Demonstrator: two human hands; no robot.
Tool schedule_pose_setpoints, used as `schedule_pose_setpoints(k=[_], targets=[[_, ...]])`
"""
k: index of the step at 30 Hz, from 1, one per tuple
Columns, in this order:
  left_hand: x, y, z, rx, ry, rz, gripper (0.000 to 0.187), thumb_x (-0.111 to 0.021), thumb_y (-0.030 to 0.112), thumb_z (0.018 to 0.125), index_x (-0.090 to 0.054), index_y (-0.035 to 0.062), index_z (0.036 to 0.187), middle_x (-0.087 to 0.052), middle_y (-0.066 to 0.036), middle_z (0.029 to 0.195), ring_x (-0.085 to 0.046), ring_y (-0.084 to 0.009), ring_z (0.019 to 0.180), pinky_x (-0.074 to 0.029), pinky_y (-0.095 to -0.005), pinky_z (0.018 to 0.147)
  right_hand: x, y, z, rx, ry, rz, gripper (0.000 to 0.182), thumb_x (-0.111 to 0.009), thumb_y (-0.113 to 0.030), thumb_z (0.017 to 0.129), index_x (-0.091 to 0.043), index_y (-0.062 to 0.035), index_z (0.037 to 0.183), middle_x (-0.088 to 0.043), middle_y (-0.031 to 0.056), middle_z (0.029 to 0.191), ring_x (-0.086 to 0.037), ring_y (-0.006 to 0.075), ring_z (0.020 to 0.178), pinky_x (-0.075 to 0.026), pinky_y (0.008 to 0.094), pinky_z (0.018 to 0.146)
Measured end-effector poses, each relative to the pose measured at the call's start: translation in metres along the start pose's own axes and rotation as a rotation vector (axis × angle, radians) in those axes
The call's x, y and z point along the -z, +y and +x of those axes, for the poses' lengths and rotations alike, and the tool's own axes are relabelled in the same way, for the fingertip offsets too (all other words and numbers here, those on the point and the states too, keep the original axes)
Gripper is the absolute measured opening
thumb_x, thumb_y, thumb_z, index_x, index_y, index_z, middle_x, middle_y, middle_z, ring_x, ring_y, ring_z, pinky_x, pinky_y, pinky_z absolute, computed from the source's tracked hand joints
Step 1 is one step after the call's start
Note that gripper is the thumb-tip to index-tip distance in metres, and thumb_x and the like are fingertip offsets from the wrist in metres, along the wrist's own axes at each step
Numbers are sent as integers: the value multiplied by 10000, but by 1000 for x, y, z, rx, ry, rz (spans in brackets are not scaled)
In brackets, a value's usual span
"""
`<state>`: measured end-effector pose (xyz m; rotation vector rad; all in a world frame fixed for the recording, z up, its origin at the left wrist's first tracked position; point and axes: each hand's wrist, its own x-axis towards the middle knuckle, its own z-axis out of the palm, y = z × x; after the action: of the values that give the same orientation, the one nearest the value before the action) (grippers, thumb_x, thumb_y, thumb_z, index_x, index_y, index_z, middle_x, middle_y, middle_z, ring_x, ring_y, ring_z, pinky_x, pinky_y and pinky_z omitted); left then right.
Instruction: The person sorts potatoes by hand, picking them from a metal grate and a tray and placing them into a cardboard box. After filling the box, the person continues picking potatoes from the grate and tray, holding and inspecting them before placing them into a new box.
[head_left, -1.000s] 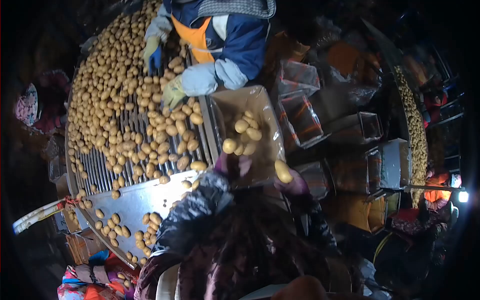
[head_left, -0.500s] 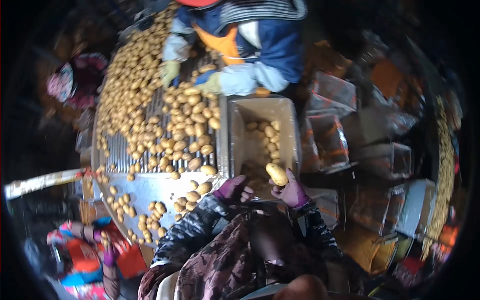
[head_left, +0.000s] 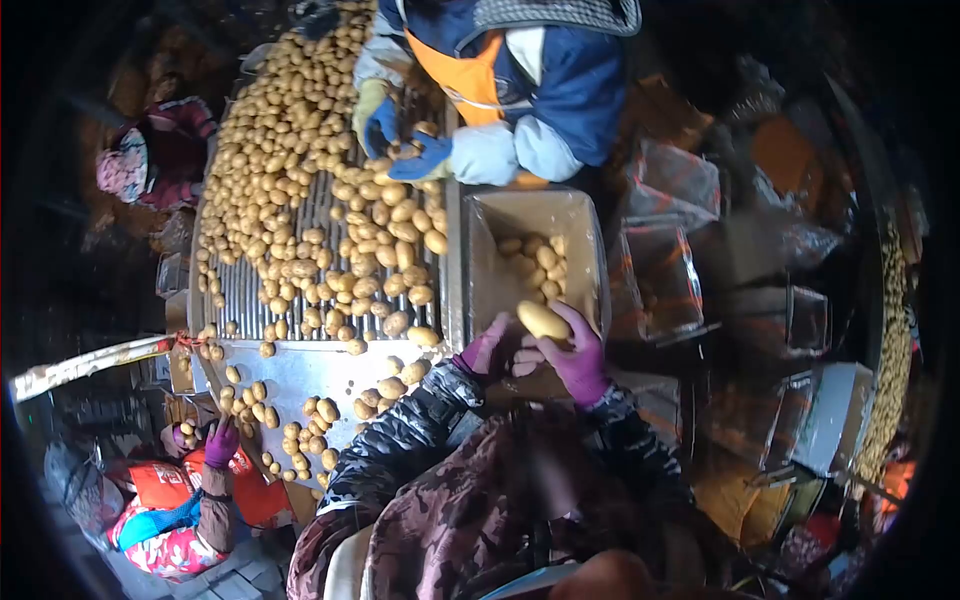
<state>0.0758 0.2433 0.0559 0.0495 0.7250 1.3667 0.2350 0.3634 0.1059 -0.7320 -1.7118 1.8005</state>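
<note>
Over the near end of a plastic-lined box are both my hands, in purple gloves. A large, smooth potato is in my right hand, held at the fingertips above the box. Just left of it, my left hand has its fingers apart and holds nothing that I can see. More potatoes lie in the far part of the box. To the left, a roller table carries many potatoes, and several lie on the metal sheet by my left forearm.
Across from me a person in a blue jacket handles potatoes with gloved hands. Another person works at the lower left, one more at the upper left. Lined boxes stand on the right. A white pole juts in at left.
My right hand has moved slightly up and left with the potato, which is now turned more sideways. My left hand has risen a little. The person opposite has shifted their hands over the rollers.
</note>
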Motion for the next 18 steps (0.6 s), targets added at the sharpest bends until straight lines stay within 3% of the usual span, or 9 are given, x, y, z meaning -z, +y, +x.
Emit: schedule_pose_setpoints(k=[1,2,6,8,11,13,15,17,18], targets=[[-37,2,-12,-85,36,-35,805,-422,689,1044,-468,22,1493,-668,-215,1294,-720,-344,1099,-599,-462,972,-3,-10,-2,17,-26,-30,522,-679,9,946,-522,32,1443,-628,139,1279,-698,198,1083,-632,318,817],[-38,2,-10,-79,-30,-110,831,-395,707,1043,-480,-4,1464,-657,-249,1300,-706,-368,1136,-582,-484,1009,-2,-3,-8,-205,-59,175,520,-675,24,945,-539,16,1447,-636,127,1271,-693,173,1075,-602,305,833],[-46,13,-3,-90,24,-123,830,-396,716,1035,-509,-5,1430,-641,-273,1308,-706,-386,1115,-593,-477,983,9,-13,-8,-20,-48,-87,431,-662,-24,996,-580,17,1417,-669,116,1269,-667,164,1137,-549,312,947],[-56,14,-8,-89,196,-63,801,-415,686,1043,-527,-16,1412,-639,-255,1324,-711,-369,1095,-611,-451,927,13,9,-8,-70,110,0,385,-668,-66,1014,-608,17,1385,-688,123,1278,-652,167,1180,-525,315,1002],[-5,-13,9,-121,65,-114,660,-472,591,1056,-568,35,1398,-685,-184,1245,-725,-317,1004,-636,-397,805,20,41,-6,-108,95,34,362,-671,-76,1019,-628,21,1365,-694,129,1288,-651,177,1190,-517,314,1018],[-7,-13,0,-96,210,-125,640,-485,574,1056,-566,34,1389,-705,-161,1153,-729,-282,950,-632,-381,755,21,65,-2,-140,0,-21,382,-685,-83,1011,-623,31,1370,-698,127,1279,-657,175,1177,-520,311,1011],[20,-13,-12,-146,119,-111,544,-599,444,1050,-555,22,1389,-704,-153,1162,-727,-252,1001,-624,-380,806,3,80,1,-256,36,-9,319,-695,-50,988,-661,26,1295,-704,94,1240,-659,158,1150,-528,299,1007],[-34,9,-46,-269,525,-24,426,-696,228,1015,-575,6,1357,-719,-146,1120,-728,-234,1021,-606,-382,865,-17,87,10,-214,-35,-59,330,-696,-32,979,-657,27,1301,-704,97,1231,-661,169,1152,-530,302,1005],[-5,-18,-45,-697,305,13,440,-754,93,957,-580,-5,1349,-722,-153,1115,-727,-235,1038,-592,-400,896,-30,87,18,-182,-53,-69,341,-696,-25,971,-654,29,1305,-704,100,1231,-665,177,1150,-535,308,1001]])
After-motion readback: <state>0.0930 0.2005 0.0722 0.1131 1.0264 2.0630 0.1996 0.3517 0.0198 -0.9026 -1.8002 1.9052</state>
